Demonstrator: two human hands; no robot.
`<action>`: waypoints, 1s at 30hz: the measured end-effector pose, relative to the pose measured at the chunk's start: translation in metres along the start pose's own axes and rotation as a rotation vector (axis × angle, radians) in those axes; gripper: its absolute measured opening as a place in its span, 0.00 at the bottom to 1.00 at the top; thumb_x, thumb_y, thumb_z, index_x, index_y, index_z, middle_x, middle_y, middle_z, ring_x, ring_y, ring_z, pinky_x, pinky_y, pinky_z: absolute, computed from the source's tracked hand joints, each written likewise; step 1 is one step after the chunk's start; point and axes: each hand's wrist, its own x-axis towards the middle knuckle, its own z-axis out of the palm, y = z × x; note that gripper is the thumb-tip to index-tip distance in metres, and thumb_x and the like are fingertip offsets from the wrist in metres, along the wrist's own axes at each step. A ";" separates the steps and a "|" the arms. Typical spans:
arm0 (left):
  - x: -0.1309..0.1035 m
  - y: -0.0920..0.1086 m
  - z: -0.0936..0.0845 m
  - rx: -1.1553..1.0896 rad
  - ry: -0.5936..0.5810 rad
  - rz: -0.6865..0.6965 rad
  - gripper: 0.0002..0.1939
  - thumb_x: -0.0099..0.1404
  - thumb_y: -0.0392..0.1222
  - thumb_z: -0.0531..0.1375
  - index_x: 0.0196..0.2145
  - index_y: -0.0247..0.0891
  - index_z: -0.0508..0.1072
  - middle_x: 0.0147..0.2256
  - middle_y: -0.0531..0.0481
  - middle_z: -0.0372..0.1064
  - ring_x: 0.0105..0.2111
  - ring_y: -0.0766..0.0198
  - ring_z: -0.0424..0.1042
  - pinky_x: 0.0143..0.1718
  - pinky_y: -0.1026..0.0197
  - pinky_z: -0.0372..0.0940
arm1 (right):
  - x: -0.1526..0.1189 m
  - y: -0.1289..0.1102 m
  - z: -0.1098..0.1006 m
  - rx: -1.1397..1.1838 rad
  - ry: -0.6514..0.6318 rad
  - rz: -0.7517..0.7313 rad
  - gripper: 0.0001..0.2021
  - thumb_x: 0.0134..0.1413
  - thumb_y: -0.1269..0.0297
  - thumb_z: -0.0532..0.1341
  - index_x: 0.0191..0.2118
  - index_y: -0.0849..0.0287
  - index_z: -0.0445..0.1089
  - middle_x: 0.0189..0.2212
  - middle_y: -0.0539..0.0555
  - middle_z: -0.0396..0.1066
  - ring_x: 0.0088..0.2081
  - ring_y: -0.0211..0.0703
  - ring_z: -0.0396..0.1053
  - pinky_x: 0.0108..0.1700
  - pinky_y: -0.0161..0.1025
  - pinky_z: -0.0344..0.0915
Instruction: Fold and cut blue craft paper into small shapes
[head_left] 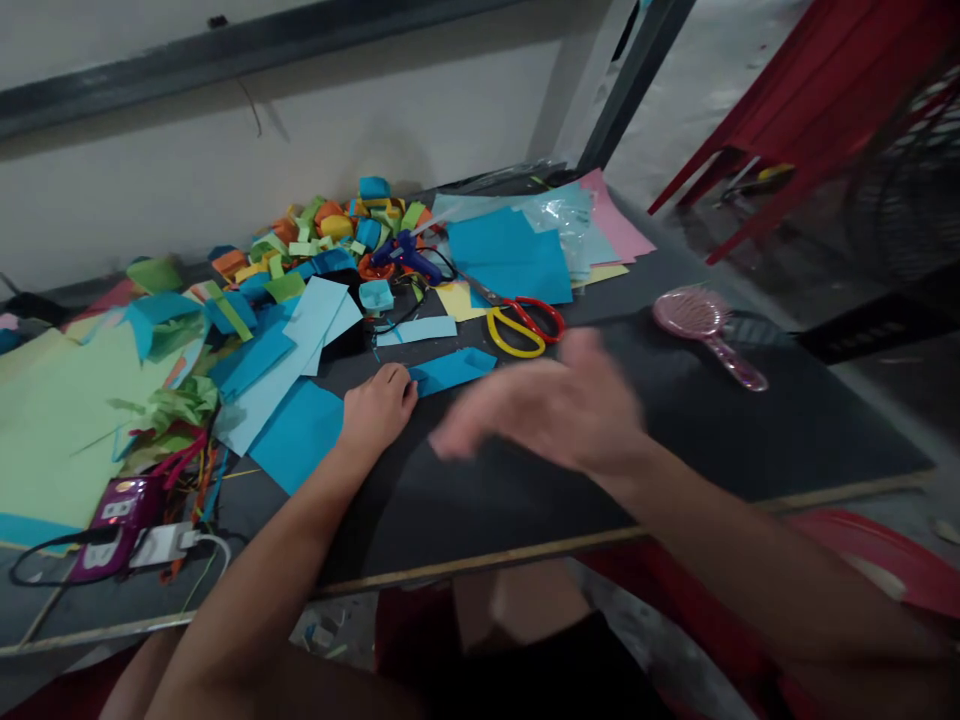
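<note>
My left hand [380, 408] rests on the dark table with its fingers curled round the left end of a folded blue paper strip [456, 371]. Blurred by motion, my right hand [551, 408] hovers right of the strip, its fingers apart and nothing in them. Scissors with one yellow and one red handle [525, 325] lie just beyond the strip. A pale blue strip [417, 331] is behind it. Blue sheets [301, 428] and light blue paper [281, 378] lie to the left of my left hand.
Small folded coloured papers [336, 227] are heaped at the back, beside a blue glue gun [409, 256]. More blue sheets [510, 255] lie behind the scissors. A pink hairbrush [694, 313] is at right, a purple power strip [120, 520] with cables at left. Red chair [795, 110] stands beyond the table [720, 440].
</note>
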 end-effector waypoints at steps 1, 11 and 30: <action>0.000 0.000 -0.001 0.007 -0.003 0.000 0.12 0.69 0.45 0.51 0.41 0.40 0.72 0.44 0.45 0.74 0.37 0.58 0.75 0.26 0.61 0.60 | 0.008 0.011 0.004 0.033 0.035 0.025 0.31 0.69 0.64 0.33 0.47 0.59 0.75 0.43 0.57 0.77 0.47 0.45 0.74 0.49 0.45 0.71; -0.001 0.000 0.002 0.026 0.035 0.054 0.15 0.71 0.44 0.48 0.43 0.38 0.73 0.45 0.44 0.74 0.38 0.58 0.75 0.28 0.60 0.62 | 0.013 0.089 0.041 -0.482 -0.300 0.140 0.29 0.66 0.57 0.44 0.69 0.62 0.46 0.69 0.57 0.42 0.69 0.53 0.41 0.67 0.58 0.44; -0.025 0.043 -0.005 0.046 0.050 0.242 0.21 0.68 0.30 0.47 0.54 0.23 0.70 0.56 0.32 0.67 0.59 0.50 0.65 0.57 0.53 0.64 | 0.016 0.081 0.041 -0.531 -0.429 0.272 0.43 0.62 0.43 0.45 0.69 0.77 0.38 0.69 0.67 0.29 0.70 0.58 0.32 0.69 0.56 0.39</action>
